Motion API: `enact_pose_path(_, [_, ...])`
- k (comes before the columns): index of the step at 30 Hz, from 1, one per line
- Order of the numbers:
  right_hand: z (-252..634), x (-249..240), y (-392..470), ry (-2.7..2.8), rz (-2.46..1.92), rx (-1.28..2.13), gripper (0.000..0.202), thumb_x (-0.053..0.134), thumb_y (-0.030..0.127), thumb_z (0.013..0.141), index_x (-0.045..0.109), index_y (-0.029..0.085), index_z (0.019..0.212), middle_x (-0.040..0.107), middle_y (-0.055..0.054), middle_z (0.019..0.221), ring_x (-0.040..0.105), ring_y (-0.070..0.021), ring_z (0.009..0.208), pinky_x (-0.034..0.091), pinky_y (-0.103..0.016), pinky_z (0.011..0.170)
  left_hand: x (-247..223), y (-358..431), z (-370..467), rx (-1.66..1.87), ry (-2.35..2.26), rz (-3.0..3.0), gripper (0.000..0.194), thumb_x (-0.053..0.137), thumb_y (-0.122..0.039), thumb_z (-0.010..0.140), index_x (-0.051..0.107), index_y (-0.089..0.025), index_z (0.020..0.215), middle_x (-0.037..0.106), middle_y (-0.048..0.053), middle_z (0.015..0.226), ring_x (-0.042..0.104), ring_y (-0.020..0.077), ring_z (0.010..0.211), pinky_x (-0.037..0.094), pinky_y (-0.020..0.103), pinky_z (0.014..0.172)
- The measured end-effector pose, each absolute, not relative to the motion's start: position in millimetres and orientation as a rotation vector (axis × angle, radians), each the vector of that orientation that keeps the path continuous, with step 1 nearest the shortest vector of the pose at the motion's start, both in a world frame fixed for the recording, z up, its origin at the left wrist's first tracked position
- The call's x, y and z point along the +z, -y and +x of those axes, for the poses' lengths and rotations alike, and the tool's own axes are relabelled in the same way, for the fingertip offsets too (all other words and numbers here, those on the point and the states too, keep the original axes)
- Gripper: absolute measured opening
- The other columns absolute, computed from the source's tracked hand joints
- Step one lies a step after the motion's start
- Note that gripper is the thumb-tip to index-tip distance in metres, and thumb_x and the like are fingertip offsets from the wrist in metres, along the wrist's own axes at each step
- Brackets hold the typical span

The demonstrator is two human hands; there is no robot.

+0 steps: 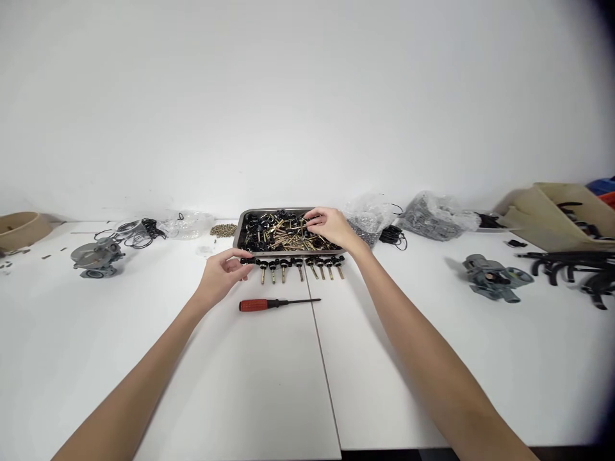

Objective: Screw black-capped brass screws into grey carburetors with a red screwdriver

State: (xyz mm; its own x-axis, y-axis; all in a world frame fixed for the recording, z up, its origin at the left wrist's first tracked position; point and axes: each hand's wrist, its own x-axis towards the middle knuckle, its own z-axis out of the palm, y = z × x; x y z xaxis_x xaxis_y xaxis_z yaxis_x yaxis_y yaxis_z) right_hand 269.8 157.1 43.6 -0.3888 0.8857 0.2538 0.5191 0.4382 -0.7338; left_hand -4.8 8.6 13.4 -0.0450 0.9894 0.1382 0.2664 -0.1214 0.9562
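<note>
A metal tray holds a heap of brass-coloured bolts with black heads. My right hand is over the tray's right part, its fingers curled down at the parts; whether something is between them is too small to tell. In front of the tray stands a row of several black-headed bolts on the white table. My left hand is at the row's left end, thumb and forefinger around a small black part. Nearer to me lies a screwdriver with a red handle, its tip to the right.
Grey metal castings sit at left and right. Behind are a pile of small brass pieces, plastic bags and black rings. Black curved tubes and a beige bin stand far right; another beige container is far left.
</note>
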Motion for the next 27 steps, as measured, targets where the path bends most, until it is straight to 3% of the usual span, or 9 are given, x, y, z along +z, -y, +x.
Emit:
enact_pose_path(4, [275.3,44.9,-159.6,2.136,-1.245,0.709,0.024,0.058,0.015,0.087,0.067,0.015,0.109,0.067,-0.008,0.115,0.064,-0.0133,0.100,0.052,-0.021,0.081,13.2,-8.4,-5.0,1.218,-1.387,1.463,0.037,0.078,-0.042,0.072,0.066,-0.018,0.097,0.059,-0.001,0.055,0.058,0.0150,0.059,0.047,0.030,0.066])
enact_pose_path(9, [278.6,43.1,-158.3,2.345,-1.511,0.659,0.009,0.064,0.020,0.087,0.070,0.013,0.086,0.070,-0.006,0.093,0.064,-0.0145,0.084,0.052,-0.026,0.081,12.0,-7.8,-5.9,1.208,-1.397,1.485,0.037,0.078,-0.043,0.072,0.065,-0.018,0.097,0.059,-0.001,0.055,0.058,0.0150,0.059,0.047,0.030,0.067])
enact_pose_path(15, [251.6,25.4,-153.8,2.376,-1.852,0.404,0.034,0.057,0.037,0.097,0.058,0.013,0.121,0.058,-0.011,0.121,0.059,-0.0188,0.106,0.053,-0.039,0.092,13.2,-7.7,-4.1,1.196,-1.418,1.507,0.036,0.078,-0.044,0.073,0.066,-0.018,0.096,0.060,-0.001,0.055,0.059,0.0151,0.058,0.047,0.030,0.066])
enact_pose_path(27, [250.9,37.1,-148.9,2.338,-1.960,0.450,0.032,0.057,0.036,0.096,0.058,0.014,0.121,0.058,-0.010,0.120,0.059,-0.0186,0.105,0.053,-0.038,0.091,15.1,-6.7,-3.5,1.203,-1.414,1.506,0.037,0.078,-0.045,0.072,0.066,-0.018,0.095,0.060,-0.001,0.056,0.057,0.0147,0.058,0.046,0.030,0.065])
